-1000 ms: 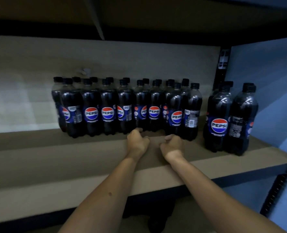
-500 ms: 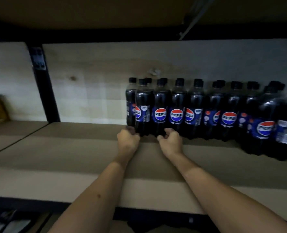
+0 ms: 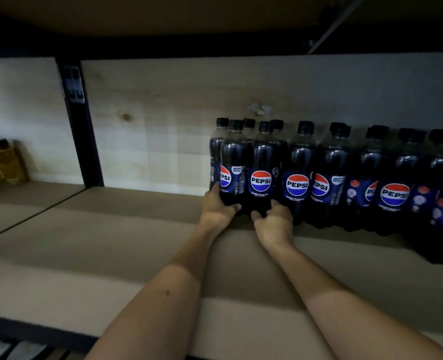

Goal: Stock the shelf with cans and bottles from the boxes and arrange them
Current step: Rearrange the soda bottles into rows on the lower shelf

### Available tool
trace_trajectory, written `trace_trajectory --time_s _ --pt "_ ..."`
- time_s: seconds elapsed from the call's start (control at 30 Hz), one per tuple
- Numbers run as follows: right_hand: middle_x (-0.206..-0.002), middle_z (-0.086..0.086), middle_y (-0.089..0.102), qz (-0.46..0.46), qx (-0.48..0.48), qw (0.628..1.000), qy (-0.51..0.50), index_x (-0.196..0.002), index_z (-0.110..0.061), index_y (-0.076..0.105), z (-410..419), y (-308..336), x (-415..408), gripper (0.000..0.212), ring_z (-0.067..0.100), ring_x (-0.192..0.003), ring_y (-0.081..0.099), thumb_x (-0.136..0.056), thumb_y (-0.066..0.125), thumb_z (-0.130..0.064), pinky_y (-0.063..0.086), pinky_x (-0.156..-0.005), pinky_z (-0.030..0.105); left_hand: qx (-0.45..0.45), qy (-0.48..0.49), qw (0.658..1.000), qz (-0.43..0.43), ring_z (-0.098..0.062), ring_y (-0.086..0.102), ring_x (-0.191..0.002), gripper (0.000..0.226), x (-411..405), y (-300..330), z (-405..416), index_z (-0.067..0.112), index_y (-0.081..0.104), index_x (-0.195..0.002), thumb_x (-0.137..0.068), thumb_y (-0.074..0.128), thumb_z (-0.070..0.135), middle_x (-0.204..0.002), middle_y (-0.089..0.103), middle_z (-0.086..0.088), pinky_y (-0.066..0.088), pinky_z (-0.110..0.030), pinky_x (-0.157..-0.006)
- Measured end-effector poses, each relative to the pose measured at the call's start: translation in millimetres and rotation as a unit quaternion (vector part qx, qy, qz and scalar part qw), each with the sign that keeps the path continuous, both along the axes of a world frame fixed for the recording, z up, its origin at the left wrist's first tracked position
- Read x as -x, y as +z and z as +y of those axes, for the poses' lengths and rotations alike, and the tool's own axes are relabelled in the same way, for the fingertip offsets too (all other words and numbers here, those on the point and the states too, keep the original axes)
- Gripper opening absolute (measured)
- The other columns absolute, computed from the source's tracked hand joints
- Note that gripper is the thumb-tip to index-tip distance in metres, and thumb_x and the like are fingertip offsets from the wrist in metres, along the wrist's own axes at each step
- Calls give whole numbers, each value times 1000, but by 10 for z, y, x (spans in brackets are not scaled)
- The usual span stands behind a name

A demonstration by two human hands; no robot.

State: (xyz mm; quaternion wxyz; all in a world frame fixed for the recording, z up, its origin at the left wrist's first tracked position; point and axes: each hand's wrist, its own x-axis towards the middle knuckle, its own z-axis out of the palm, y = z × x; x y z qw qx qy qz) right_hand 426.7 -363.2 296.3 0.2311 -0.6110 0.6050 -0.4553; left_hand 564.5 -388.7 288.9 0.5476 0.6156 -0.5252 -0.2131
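Several dark Pepsi bottles with black caps stand in rows along the back of the wooden shelf [image 3: 111, 229], from the middle to the right edge. My left hand [image 3: 216, 211] grips the base of the leftmost front bottle [image 3: 232, 165], thumb across its front. My right hand [image 3: 273, 224] grips the base of the bottle beside it [image 3: 262, 165], fingers curled round its bottom. Both bottles stand upright on the shelf.
A black upright post [image 3: 80, 126] divides the shelf from a bay on the left, where amber bottles [image 3: 5, 162] stand at the back. Another shelf board hangs overhead. The shelf surface left of the Pepsi rows is bare.
The view has swung left along the row. My hands, curled on the shelf in front of the bottles before, have moved up to the left end and taken hold of two bottle bases.
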Motion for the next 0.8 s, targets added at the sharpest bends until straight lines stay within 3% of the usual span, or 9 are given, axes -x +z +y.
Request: trace_trajectory --time_s 0.1,0.23,0.3,0.43,0.7,0.8 --pt "-134 16 45 41 7 999 3 -132 -2 49 42 32 -21 49 33 -121 49 -92 65 -26 42 -97 35 -18 48 999 -10 -20 62 -101 88 -32 -20 -50 25 62 -115 -34 83 54 -110 64 -2 55 -39 -92" --pt "-130 16 54 39 9 999 9 -130 -3 44 53 73 -69 49 33 -119 54 -93 65 -25 46 -93 36 -11 81 997 -3 -20 56 -103 83 25 108 121 14 48 -116 -50 95 35 -115 54 -3 52 -38 -92" --pt "-127 15 57 -6 1 1000 11 -131 -6 38 12 94 -95 51 32 -115 57 -92 66 -24 48 -91 36 7 37 999 31 -20 60 -105 80 -3 93 128 17 44 -115 -54 95 27 -115 61 -3 52 -40 -94" --pt "-130 12 59 -43 -1 999 19 -140 -12 33 -92 109 -135 65 31 -118 58 -88 71 -23 47 -93 37 4 -43 997 59 -19 59 -115 75 -99 37 153 14 43 -134 -70 82 0 -121 62 -2 48 -35 -101" --pt "-138 9 53 -45 -18 997 54 -144 -16 30 -176 58 -80 60 30 -124 52 -94 63 -17 42 -91 32 0 2 998 59 -22 61 -106 68 -150 24 121 11 48 -125 -68 85 4 -112 62 -2 52 -38 -94" --pt "-140 9 52 -48 -14 997 67 -147 -18 29 -189 41 -71 62 30 -127 50 -94 61 -15 41 -98 34 -1 9 999 54 -22 62 -105 69 -166 20 108 13 50 -124 -66 87 7 -115 64 -4 52 -41 -95"
